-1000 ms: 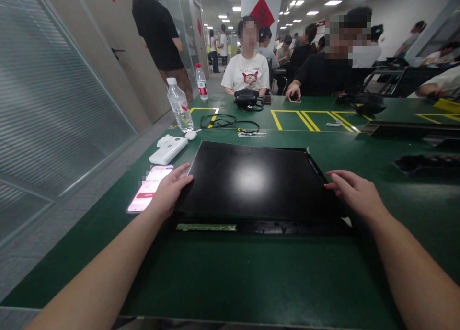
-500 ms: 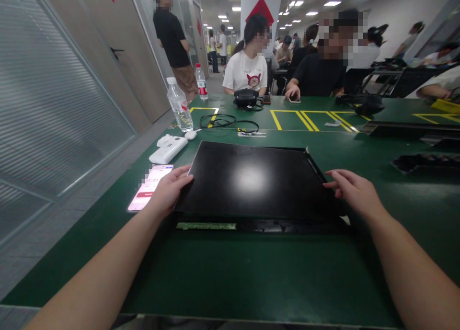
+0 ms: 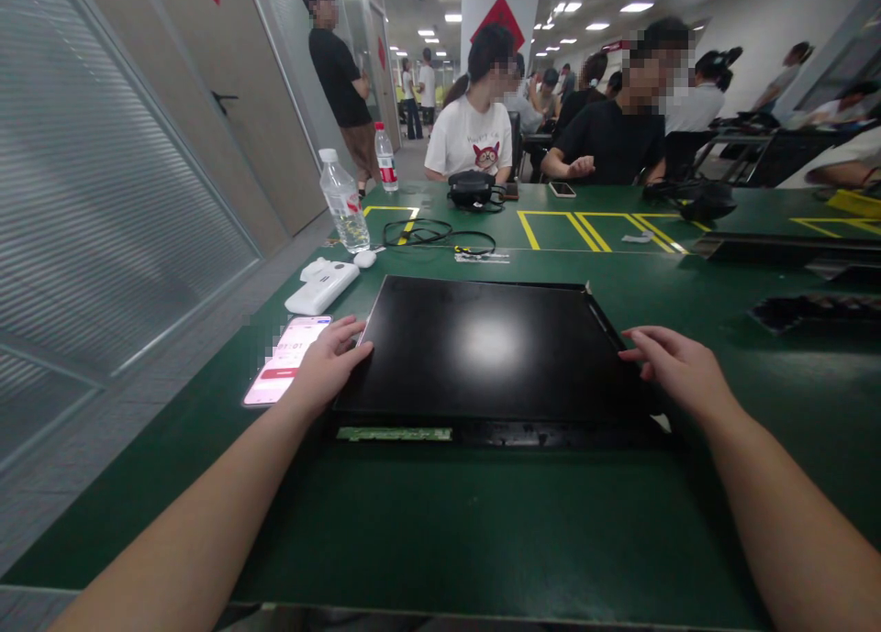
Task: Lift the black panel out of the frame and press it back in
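Note:
A black display panel [image 3: 440, 357] with a glossy glare spot lies over a black frame [image 3: 564, 433] on the green table. A green circuit board strip [image 3: 395, 434] shows along the frame's near side. My left hand [image 3: 330, 361] grips the panel's left edge, thumb on its top and the other fingers along the side. At the opposite edge, my right hand [image 3: 671, 361] has its thumb and fingers drawn together against the rim; the exact contact is partly hidden. A small pale tab [image 3: 662, 423] sticks out by the near right corner.
A lit phone [image 3: 285, 366] lies beside my left forearm. Behind it are a white device [image 3: 322, 288], a water bottle [image 3: 344, 201] and a black cable [image 3: 419, 232]. Dark metal strips [image 3: 791, 251] lie at right. Two people sit across the table [image 3: 482, 531].
The panel has come down a little toward the frame, its near edge lower. My left fingers have spread slightly; my right hand hardly moved. Across the table, a person's hand has left a phone.

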Demonstrator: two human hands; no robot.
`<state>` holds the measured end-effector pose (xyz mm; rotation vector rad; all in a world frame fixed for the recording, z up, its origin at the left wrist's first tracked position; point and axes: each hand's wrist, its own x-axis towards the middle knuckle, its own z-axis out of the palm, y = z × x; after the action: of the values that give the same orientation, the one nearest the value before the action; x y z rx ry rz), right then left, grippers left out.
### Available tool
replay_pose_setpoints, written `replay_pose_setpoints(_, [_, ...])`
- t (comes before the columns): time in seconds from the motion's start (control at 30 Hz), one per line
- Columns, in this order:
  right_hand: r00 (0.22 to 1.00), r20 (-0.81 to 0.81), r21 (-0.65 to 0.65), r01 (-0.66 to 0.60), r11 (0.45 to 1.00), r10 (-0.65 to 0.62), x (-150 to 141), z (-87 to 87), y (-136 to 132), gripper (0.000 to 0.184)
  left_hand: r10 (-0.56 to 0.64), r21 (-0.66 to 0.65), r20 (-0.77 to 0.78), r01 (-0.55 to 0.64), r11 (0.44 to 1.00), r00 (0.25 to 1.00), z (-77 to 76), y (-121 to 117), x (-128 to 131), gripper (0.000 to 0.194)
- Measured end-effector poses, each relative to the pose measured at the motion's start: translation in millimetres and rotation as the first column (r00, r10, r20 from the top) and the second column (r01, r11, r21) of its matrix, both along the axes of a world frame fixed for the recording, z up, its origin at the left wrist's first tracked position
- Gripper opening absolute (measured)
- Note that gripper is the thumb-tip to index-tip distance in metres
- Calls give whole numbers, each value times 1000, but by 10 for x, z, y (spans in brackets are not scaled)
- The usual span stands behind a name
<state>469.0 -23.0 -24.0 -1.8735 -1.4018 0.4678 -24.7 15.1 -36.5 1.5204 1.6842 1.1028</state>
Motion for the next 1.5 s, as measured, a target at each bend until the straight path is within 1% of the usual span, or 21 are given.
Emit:
replay_pose_setpoints(0.07, [1000,4,-7,6,1000,-6,-6,4,2,54,-26,-2,-66,25,1000,998,-55,31,-42,52])
replay_pose_setpoints(0.23, [1000,-11,-30,25,999,-25,-22,20,1,54,-78,1,-237,80,997,968,-141,93,-108,53])
replay_pose_setpoints(0.4, [999,-11,-33,33,999,-33,-8,14,4,53,-99,-24,-364,97,995,926,-126,80,-103,54])
replay_pose_setpoints(0.53, [1000,-8,-19,25,1000,-25,11,-2,12,52,-109,-22,-427,110,994,898,-118,71,-93,50])
replay_pose_setpoints(0.7, [1000,-19,-13,25,1000,-25,8,-13,15,47,-111,-6,-459,122,993,882,-136,82,-92,48])
replay_pose_setpoints(0.83, [1000,-16,7,27,1000,-27,1,-10,11,46,-113,9,-473,133,991,874,-146,89,-95,46])
replay_pose_setpoints(1.0, [999,-24,-38,45,998,-46,1,-5,9,47,-128,3,-488,148,989,864,-120,79,-92,50])
replay_pose_setpoints(1.07, [999,-24,-46,46,998,-48,3,-1,7,47,-134,1,-486,153,988,864,-101,71,-85,49])
replay_pose_setpoints(1.2, [999,-17,-43,39,998,-40,12,0,7,46,-123,5,-464,141,990,877,-70,58,-73,43])
replay_pose_setpoints(1.5, [999,-10,-22,30,999,-30,19,-17,14,45,-83,-19,-355,82,996,931,-26,26,-47,38])
